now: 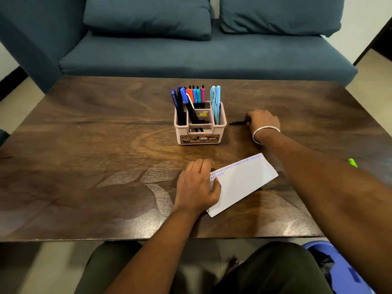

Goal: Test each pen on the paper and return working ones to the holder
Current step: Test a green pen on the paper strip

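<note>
A pink pen holder (pixel 200 132) stands mid-table with several pens upright in it: dark blue ones at the left, coloured markers at the back, light blue ones at the right. Right of the holder a black pen (pixel 238 123) lies flat on the wood, and my right hand (pixel 263 122) grips its right end. A white folded paper (pixel 241 183) with rows of small blue scribbles along its upper edge lies near the front. My left hand (pixel 197 187) rests flat on the paper's left end, thumb on the sheet.
The dark wooden table (pixel 84 155) fills the view. A blue sofa (pixel 201 54) stands right behind its far edge. A green marker tip (pixel 352 162) shows at the right, behind my forearm. A blue plastic object (pixel 339 270) sits on the floor at bottom right.
</note>
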